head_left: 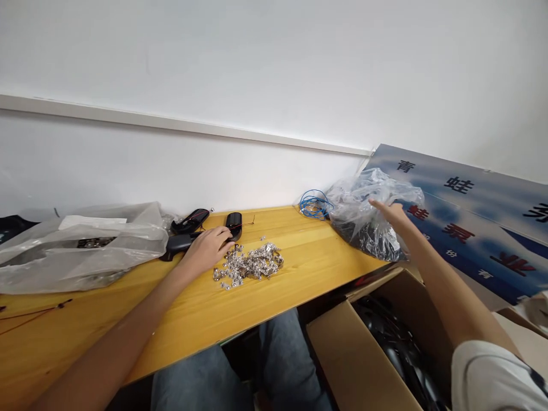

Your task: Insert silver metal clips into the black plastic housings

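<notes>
On a yellow wooden table (192,308), the left hand (208,249) lies curled against a black plastic case (233,225), its fingertips at the case's near end; whether it is gripping or only resting there cannot be told. The case looks light and stiff, its smooth shell perhaps slippery, so its long sides would likely give the surest hold. Two more black cases (190,221) lie under and past that hand, and a heap of small silver metal bits (248,265) sits just beside it. The right hand (391,216) is open wide, fingers stretched to a clear plastic bag (377,194) of dark contents at the table's far corner. The bag looks soft and crinkly, easiest to take by its bunched top. A coil of blue wire (314,204) lies beside it.
</notes>
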`<state>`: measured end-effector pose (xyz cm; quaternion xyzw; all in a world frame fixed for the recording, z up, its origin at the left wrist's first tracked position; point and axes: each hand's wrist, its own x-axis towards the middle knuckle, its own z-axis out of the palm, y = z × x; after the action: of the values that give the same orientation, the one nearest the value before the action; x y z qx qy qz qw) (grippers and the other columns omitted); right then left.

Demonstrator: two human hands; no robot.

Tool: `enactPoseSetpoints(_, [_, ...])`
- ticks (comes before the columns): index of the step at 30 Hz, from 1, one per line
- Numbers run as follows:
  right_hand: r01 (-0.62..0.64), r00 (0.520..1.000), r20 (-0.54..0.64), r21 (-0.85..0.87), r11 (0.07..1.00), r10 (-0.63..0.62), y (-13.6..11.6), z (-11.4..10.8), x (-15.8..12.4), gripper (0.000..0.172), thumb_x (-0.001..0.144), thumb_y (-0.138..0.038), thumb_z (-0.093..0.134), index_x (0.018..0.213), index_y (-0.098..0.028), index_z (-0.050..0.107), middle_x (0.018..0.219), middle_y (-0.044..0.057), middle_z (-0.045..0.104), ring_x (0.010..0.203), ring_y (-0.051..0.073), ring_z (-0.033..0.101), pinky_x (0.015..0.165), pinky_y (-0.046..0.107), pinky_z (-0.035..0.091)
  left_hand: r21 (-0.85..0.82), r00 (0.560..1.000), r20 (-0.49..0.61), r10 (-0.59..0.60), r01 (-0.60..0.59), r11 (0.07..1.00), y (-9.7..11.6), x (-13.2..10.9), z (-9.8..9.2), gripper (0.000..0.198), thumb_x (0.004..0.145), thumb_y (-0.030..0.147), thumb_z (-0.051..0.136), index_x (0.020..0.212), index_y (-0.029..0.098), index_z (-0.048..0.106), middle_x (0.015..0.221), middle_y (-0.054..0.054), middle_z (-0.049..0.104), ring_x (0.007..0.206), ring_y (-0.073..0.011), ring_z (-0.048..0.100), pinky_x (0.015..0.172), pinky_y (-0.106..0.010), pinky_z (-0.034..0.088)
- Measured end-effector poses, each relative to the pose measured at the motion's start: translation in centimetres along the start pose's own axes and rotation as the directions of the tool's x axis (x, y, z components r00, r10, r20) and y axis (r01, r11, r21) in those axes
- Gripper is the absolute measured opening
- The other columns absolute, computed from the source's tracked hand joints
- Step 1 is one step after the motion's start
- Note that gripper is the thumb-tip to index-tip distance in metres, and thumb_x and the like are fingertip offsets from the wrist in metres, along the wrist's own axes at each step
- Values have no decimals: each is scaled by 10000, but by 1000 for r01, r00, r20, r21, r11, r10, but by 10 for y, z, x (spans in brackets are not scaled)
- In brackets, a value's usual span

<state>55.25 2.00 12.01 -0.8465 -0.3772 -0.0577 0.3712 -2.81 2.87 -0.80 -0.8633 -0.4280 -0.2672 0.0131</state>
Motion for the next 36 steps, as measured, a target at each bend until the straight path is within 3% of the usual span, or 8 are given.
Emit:
enactPoseSetpoints(3, [-38,997,67,-100,994,45,29,17,-38,1184,834,-721,714,1606,88,324,1542,461,411,1487,491,426,1177,584,357,-6,1000,-13,5,-5,1000,0,0,1,355,1046,431,470,1125,173,701,1236,-155,708,1089,-336,688,982,-485,529])
enactPoseSetpoints(7, [30,984,178,-330,943,31,72,49,-81,1180,872,-910,423,1699,-97,203,1748,282,178,1611,497,129,1232,755,158,-14,1000,-13,15,-15,1000,0,1,1,332,1039,421,482,1102,181,702,1217,-147,716,1077,-328,692,972,-473,531])
enactPoseSetpoints(14, [106,972,233,-372,922,-18,82,68,-61,1089,902,-896,351,1648,-103,369,1731,269,246,1594,523,144,1224,774,148,1,1000,-13,18,-18,1000,1,1,0,331,1046,408,485,1103,172,710,1219,-150,719,1066,-320,697,971,-479,542])
enactPoseSetpoints(18, [182,983,58,-285,941,-173,72,73,-93,1070,976,-768,366,1625,73,242,1673,408,211,1579,551,170,1197,784,213,2,999,-39,27,-27,1000,2,-4,0,307,1053,393,508,1100,182,726,1218,-141,722,1075,-308,701,975,-466,557])
enactPoseSetpoints(20, [434,889,-53,-222,873,-455,60,75,-122,1033,990,-715,422,1615,80,211,1640,430,235,1576,548,181,1178,772,272,13,998,-53,39,-38,999,3,-6,1,290,1062,375,512,1097,184,728,1231,-136,719,1071,-294,707,971,-450,568])
enactPoseSetpoints(24, [853,521,-31,-20,522,-853,0,81,-175,833,1018,-555,555,1636,-85,251,1589,311,387,1546,452,313,1215,682,333,43,994,-87,63,-60,997,6,-9,1,259,1075,340,517,1106,189,725,1253,-122,715,1101,-283,706,993,-459,574])
enactPoseSetpoints(31, [845,226,89,478,241,-970,-168,142,-223,750,970,-329,625,1629,-200,292,1667,254,266,1556,408,301,1217,648,380,48,969,-197,147,-140,989,14,-8,-17,231,1073,334,556,1111,195,736,1223,-116,738,1105,-264,717,1006,-467,589])
enactPoseSetpoints(36, [785,16,-43,620,-14,-999,-206,169,-241,533,971,-285,644,1487,-237,517,1587,202,462,1492,383,394,1217,625,371,-49,956,-238,173,-190,981,17,-10,-30,202,1028,339,646,1175,223,723,1232,-110,758,1150,-271,728,1042,-459,594])
